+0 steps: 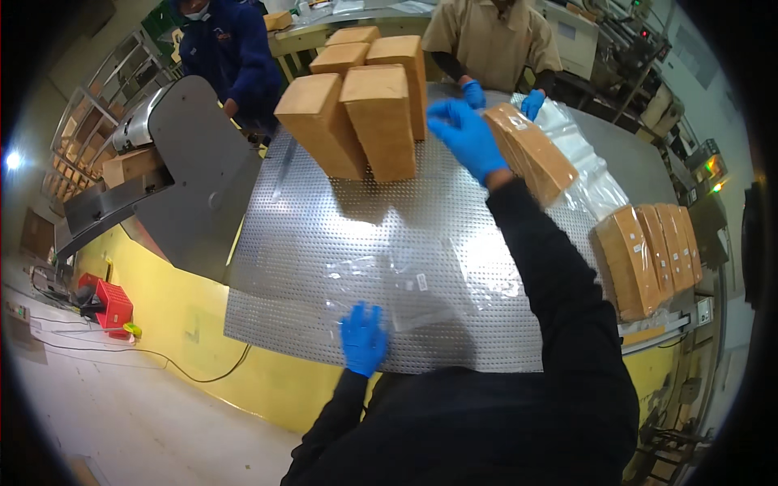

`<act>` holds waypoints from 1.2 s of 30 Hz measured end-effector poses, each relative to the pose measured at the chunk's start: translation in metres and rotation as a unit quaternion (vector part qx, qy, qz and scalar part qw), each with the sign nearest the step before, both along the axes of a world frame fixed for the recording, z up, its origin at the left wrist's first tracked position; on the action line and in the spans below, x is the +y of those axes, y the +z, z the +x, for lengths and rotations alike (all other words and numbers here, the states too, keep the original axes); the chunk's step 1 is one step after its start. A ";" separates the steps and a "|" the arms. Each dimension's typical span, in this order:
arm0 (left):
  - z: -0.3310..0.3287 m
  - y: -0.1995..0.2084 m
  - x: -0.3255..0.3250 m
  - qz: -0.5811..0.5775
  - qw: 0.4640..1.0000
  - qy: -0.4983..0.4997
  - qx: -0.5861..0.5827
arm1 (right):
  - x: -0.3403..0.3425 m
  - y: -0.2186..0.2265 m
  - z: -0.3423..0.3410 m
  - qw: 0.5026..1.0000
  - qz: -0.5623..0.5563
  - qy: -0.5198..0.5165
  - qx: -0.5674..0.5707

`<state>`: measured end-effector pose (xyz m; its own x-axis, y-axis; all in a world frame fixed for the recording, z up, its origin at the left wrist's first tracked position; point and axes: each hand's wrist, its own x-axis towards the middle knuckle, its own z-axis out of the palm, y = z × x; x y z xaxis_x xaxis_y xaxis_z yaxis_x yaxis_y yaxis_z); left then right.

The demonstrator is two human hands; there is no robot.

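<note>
My left hand (363, 338), in a blue glove, lies with fingers spread at the near edge of a clear plastic bag (409, 287). The bag rests flat on a dimpled metal table (292, 243) and bears a small white label. Farther off, my right hand (470, 142), also gloved in blue, is raised with fingers apart and nothing visible in it. It is between several upright brown rectangular blocks (379, 121) on its left and a tilted brown block in clear plastic (531, 154) on its right. A co-worker's blue-gloved hands (532, 104) are near that wrapped block.
Several bagged brown blocks (628, 259) stand in a row at the table's right edge. A grey machine with a chute (198, 178) borders the left side. Two people stand across the table, one in a beige shirt (486, 49). A red crate (113, 308) sits at lower left.
</note>
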<state>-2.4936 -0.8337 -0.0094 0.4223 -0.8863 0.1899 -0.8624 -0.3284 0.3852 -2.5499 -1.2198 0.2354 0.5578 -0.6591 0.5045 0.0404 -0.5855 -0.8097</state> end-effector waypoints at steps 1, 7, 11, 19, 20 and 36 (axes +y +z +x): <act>-0.008 0.012 -0.004 0.046 0.998 -0.044 0.018 | -0.018 0.009 0.032 0.998 -0.041 -0.025 0.031; 0.054 -0.017 0.033 0.104 0.992 -0.068 0.019 | -0.073 0.040 0.153 0.893 -0.301 -0.079 0.325; 0.110 -0.022 0.069 0.107 0.994 0.011 0.014 | -0.085 0.061 0.177 0.797 -0.328 0.027 0.507; 0.137 -0.021 0.080 0.099 0.994 0.034 0.021 | -0.080 0.074 0.190 0.762 -0.320 0.051 0.560; 0.137 -0.021 0.080 0.098 0.994 0.034 0.024 | -0.079 0.075 0.191 0.756 -0.318 0.053 0.569; 0.158 -0.023 0.082 0.070 0.996 0.059 0.019 | -0.109 0.034 0.207 0.862 -0.229 0.011 0.452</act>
<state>-2.3359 -0.7520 -0.0328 0.5299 -0.8465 0.0510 -0.8005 -0.4794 0.3598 -2.3427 -1.3284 0.2697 0.8695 -0.4901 0.0613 -0.4701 -0.8593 -0.2016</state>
